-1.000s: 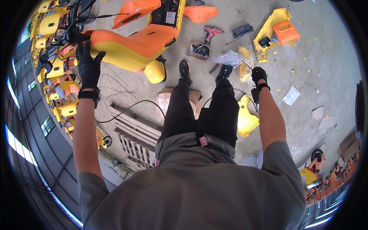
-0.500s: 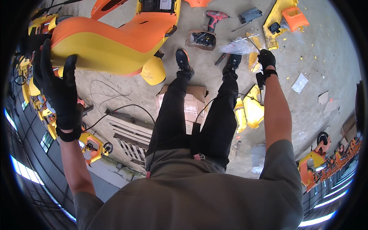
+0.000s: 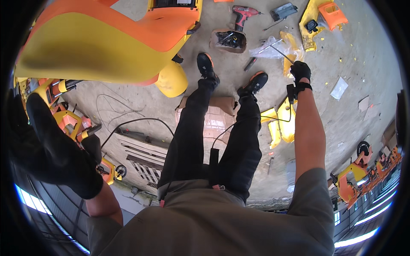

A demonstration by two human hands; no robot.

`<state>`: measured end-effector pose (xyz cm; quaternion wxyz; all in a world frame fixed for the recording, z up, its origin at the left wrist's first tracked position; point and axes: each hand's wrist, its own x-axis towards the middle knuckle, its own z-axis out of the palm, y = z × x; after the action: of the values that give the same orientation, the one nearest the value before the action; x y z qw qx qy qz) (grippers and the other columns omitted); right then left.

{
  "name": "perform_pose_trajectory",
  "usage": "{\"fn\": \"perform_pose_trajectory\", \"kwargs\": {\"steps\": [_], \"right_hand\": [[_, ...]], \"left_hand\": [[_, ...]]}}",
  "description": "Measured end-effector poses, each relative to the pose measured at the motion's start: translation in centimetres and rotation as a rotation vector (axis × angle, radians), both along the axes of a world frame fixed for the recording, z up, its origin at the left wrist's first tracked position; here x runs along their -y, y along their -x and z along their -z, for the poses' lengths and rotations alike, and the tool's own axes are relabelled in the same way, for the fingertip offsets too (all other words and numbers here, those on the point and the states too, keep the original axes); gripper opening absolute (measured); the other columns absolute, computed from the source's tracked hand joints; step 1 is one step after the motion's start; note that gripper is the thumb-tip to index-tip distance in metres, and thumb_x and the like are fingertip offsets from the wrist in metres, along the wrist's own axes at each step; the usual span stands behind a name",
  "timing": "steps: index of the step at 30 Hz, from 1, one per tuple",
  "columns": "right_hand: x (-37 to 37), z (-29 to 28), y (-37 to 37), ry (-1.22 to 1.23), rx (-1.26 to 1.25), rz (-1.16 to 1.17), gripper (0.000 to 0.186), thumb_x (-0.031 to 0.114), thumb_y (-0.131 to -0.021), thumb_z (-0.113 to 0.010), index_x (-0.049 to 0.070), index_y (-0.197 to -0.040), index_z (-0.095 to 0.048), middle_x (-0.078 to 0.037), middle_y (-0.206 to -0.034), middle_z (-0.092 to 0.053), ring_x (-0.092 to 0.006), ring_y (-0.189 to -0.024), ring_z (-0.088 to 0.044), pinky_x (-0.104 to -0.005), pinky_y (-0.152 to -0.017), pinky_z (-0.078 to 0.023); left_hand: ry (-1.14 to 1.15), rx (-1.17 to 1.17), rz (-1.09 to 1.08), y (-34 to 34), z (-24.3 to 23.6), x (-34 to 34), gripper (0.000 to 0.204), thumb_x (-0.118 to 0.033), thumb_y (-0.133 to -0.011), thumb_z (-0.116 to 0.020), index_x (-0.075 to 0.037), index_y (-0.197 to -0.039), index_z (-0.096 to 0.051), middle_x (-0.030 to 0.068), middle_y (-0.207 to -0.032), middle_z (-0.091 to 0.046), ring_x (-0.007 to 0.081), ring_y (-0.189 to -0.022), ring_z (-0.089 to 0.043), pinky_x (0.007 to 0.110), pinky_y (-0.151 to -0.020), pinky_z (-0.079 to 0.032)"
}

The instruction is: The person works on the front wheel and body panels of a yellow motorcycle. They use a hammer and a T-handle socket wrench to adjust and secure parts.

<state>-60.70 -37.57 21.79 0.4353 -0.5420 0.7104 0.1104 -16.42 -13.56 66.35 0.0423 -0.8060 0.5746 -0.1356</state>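
My left hand [image 3: 60, 149], in a black glove, is large and close at the left edge. Its fingers are spread, it holds nothing, and it hangs below a yellow and orange scooter body [image 3: 98, 51] without visibly touching it. In my right hand [image 3: 300, 71], also gloved in black, is a thin metal T-handle wrench [image 3: 282, 54]. I grip it by the end of its shaft, and its silver crossbar points away over a clear plastic bag [image 3: 267, 50] on the floor.
On the concrete lie a red cordless drill [image 3: 243, 16], a cut-open container of small parts [image 3: 229, 41], a grey box-shaped part [image 3: 283, 11] and yellow panels [image 3: 287, 121]. Flattened cardboard [image 3: 211, 113] and a slatted pallet [image 3: 143, 149] are near my legs. More scooters [image 3: 351, 181] line the sides.
My left hand has come down and back from the scooter body's side, which now looks larger and closer. My right hand and the wrench have shifted slightly, and my right foot has turned outward.
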Motion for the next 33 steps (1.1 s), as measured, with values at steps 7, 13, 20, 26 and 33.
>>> {"fn": "perform_pose_trajectory", "kwargs": {"steps": [7,13,20,26,33], "right_hand": [[-3.2,5.3,6.3,-0.118,0.050,0.164,0.006,0.011,-0.075,-0.060,0.008,-0.077,-0.066,-0.002,-0.063,-0.058,-0.0123,-0.051,-0.057,-0.0264,-0.046,-0.047],[-5.1,6.6,8.7,-0.127,0.149,0.271,0.005,0.007,-0.075,-0.060,0.006,-0.075,-0.065,-0.001,-0.062,-0.056,-0.0109,-0.053,-0.054,-0.0251,-0.048,-0.048],[-5.2,6.4,8.8,-0.219,0.342,0.417,0.012,0.013,-0.080,-0.059,0.005,-0.088,-0.063,-0.005,-0.072,-0.062,-0.0122,-0.061,-0.058,-0.0263,-0.057,-0.050],[0.6,14.7,29.3,-0.095,-0.318,-1.397,0.010,0.018,-0.076,-0.060,0.008,-0.076,-0.063,-0.010,-0.075,-0.064,-0.0231,-0.065,-0.061,-0.0349,-0.060,-0.050],[22.2,11.5,9.9,0.069,0.424,0.017,0.013,0.023,-0.085,-0.059,0.012,-0.079,-0.060,-0.003,-0.073,-0.062,-0.0140,-0.063,-0.058,-0.0261,-0.055,-0.046]], "left_hand": [[0.161,-1.298,-0.160,12.6,14.3,5.3,0.029,0.000,-0.086,-0.052,0.004,-0.115,-0.052,0.0119,-0.106,-0.059,0.0173,-0.094,-0.059,0.027,-0.084,-0.046],[0.055,-1.423,-0.323,15.1,20.0,3.2,0.026,0.002,-0.085,-0.052,0.005,-0.111,-0.053,0.0084,-0.099,-0.060,0.0122,-0.085,-0.058,0.024,-0.077,-0.046],[0.078,-1.532,-0.440,18.6,24.7,3.4,0.026,0.001,-0.085,-0.054,0.002,-0.110,-0.053,0.0080,-0.097,-0.061,0.0134,-0.087,-0.061,0.025,-0.079,-0.048],[-0.011,-1.581,-0.226,22.6,31.7,5.6,0.026,-0.001,-0.083,-0.059,0.003,-0.108,-0.053,0.0112,-0.096,-0.062,0.0182,-0.088,-0.063,0.029,-0.077,-0.050],[-0.048,-1.415,-0.022,26.2,40.4,5.1,0.032,-0.016,-0.078,-0.063,-0.001,-0.105,-0.054,0.0168,-0.094,-0.059,0.0346,-0.084,-0.059,0.040,-0.073,-0.047]]}}
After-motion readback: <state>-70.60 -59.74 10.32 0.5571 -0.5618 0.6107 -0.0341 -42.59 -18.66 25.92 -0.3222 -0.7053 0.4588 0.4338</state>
